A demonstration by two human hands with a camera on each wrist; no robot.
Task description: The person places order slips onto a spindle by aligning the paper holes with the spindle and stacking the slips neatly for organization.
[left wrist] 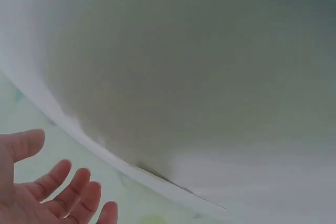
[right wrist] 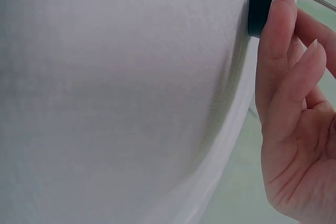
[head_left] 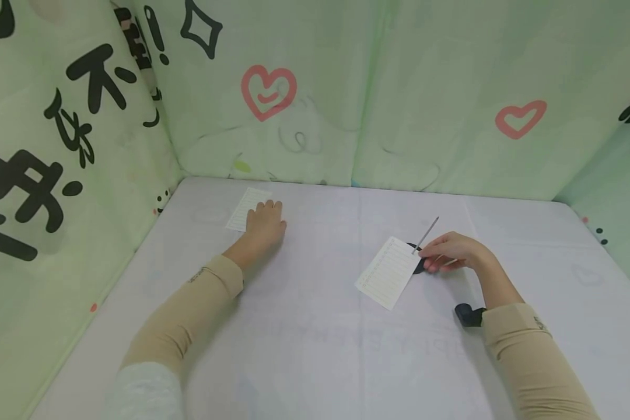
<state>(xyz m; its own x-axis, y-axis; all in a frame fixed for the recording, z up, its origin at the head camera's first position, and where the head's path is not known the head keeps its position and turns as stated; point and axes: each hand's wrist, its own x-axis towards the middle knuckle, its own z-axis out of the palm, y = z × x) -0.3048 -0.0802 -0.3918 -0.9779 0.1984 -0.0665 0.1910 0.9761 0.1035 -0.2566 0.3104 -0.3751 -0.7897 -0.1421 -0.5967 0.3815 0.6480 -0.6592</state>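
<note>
A receipt spike with a dark round base (head_left: 418, 266) and a thin upright metal rod (head_left: 427, 233) stands right of the table's middle. A lined paper slip (head_left: 388, 273) lies over part of that base, its upper corner at the rod. My right hand (head_left: 454, 252) holds the base's right rim with its fingertips; in the right wrist view the fingers (right wrist: 278, 30) meet the dark base (right wrist: 261, 9) beside the slip's pale edge. At the back left, my left hand (head_left: 265, 224) lies over the right part of another lined slip (head_left: 241, 213), its fingers loosely spread.
A white cloth covers the table (head_left: 304, 326). Pale green curtains (head_left: 325, 116) with hearts and dark lettering stand along the back and sides. A black wrist device (head_left: 469, 315) sticks out from my right sleeve.
</note>
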